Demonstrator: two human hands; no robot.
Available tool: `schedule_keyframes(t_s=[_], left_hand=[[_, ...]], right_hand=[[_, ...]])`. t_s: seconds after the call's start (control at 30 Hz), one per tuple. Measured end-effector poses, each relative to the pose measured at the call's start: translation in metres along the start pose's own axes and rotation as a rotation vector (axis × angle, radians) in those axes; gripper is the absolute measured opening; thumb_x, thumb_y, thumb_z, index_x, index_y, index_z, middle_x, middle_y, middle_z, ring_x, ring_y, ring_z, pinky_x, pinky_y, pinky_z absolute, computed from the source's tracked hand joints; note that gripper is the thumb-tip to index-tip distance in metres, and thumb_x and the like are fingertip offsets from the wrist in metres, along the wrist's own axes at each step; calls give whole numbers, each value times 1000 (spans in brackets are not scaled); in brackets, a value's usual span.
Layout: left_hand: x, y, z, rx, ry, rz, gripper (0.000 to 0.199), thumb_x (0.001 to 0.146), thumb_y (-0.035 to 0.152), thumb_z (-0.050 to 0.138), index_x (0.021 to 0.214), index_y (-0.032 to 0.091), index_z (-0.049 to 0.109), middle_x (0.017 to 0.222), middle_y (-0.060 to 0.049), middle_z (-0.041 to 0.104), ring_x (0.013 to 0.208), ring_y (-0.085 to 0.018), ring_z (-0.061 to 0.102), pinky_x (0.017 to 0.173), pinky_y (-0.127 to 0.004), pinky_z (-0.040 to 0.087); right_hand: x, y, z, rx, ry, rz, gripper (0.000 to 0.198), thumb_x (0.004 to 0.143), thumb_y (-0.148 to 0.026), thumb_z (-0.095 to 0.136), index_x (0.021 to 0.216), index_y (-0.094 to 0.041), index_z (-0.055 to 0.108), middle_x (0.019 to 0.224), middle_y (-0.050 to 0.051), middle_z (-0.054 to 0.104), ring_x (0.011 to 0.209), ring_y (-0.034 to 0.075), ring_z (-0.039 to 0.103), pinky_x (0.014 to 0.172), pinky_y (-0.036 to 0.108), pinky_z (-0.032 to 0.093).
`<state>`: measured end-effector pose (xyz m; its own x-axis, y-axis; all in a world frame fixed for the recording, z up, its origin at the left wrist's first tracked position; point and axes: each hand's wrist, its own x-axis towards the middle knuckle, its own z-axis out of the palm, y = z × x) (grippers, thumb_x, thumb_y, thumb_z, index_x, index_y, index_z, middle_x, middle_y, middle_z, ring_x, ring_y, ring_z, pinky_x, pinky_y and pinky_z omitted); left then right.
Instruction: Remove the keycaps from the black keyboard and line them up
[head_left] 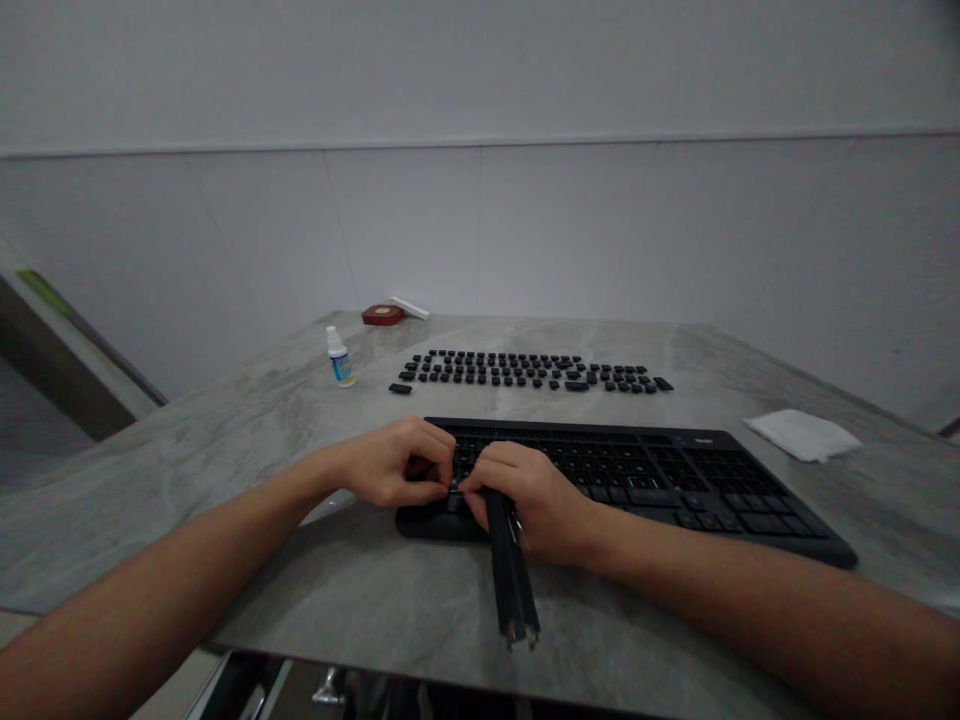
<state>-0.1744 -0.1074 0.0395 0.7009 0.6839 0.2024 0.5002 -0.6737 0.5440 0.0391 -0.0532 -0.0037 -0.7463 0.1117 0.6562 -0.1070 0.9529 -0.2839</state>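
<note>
I'm looking at a person bent over a big black keyboard [637, 466], which lies on the near middle part of the gray tabletop [330, 605]. Both hands are at its left end, close together but a bit apart. The left hand [412, 464] is curled up small, with its thumb and finger tips down on the keys; I can't tell if a tiny thing is pinched there. The right hand [536, 498] is closed around a long black bar [511, 585] that sticks out toward the near edge and has little prongs on its end. Its finger tips also point down at the same spot. On the far side of the keyboard, lots of loose keys [495, 381] sit in neat rows. I think the step in hand is small finger work on just one key place, but I can't see if a key is going on or coming off. The next move seems to call for a light, straight touch, with the bar kept from bumping other keys. A white bottle [342, 364] stands to the far left, and a white cloth [804, 434] lies to the right of the keyboard.
</note>
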Motion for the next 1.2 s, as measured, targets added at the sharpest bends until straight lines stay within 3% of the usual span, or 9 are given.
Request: schedule_keyframes(t_s=[0.27,0.6,0.93,1.03,1.2], left_hand=[[-3,-8,-1,47,-5,-29,13,87,18,57,77,13,64,74,-4,60,64,-11,53,58,-22,41],[-1,-7,-1,1,-29,29,12,85,13,59,76,13,67,73,-6,63,66,-13,56,61,-23,44],[-1,-1,1,9,-16,55,17,82,14,60,66,14,63,64,-2,56,58,-11,48,52,-22,39],[0,-1,2,26,-15,53,16,83,16,61,67,14,62,65,-3,57,60,-11,49,54,-22,40],[-1,-5,2,69,17,17,8,83,12,58,77,14,64,73,-3,59,62,-10,51,56,-20,41]], right_hand=[[0,5,2,82,-3,130,10,82,-12,56,78,-15,65,69,2,60,62,12,54,60,23,41],[-3,-3,-1,-322,-145,-163,13,81,-12,48,77,-14,60,69,5,56,64,17,45,60,30,32],[-2,-6,-2,-381,-202,-310,15,87,-19,50,78,-14,61,67,4,58,65,17,45,61,34,27],[-2,-5,-1,-330,-217,-258,14,87,-18,50,80,-14,62,68,5,60,66,17,49,61,33,30],[2,1,0,-41,-146,66,16,90,-16,48,86,-14,64,80,6,67,72,15,58,68,28,42]])
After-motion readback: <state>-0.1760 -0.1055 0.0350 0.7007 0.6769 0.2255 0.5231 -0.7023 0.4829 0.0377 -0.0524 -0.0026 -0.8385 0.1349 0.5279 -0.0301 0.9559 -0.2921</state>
